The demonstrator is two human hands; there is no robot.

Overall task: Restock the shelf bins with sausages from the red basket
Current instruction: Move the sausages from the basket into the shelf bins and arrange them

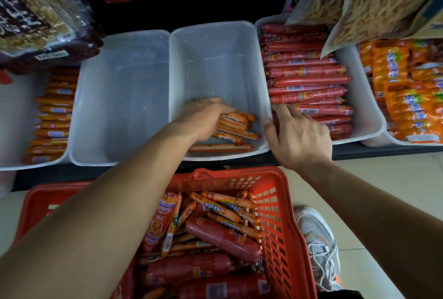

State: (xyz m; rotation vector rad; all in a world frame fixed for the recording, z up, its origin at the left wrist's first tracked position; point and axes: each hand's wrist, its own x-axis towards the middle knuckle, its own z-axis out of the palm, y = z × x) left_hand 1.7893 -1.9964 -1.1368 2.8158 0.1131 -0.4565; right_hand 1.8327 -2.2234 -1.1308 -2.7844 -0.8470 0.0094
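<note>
Sausages (236, 126) lie under the left hand (203, 116) grip, inside the bin (215, 42).

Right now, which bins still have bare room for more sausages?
The clear bin left of the left hand is bare. The middle bin is free behind its orange sausages. The red-sausage bin is crowded.

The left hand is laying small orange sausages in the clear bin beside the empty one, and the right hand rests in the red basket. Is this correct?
Not quite. In the head view the right hand rests on the rim of the clear bin, not in the red basket. The rest holds.
</note>
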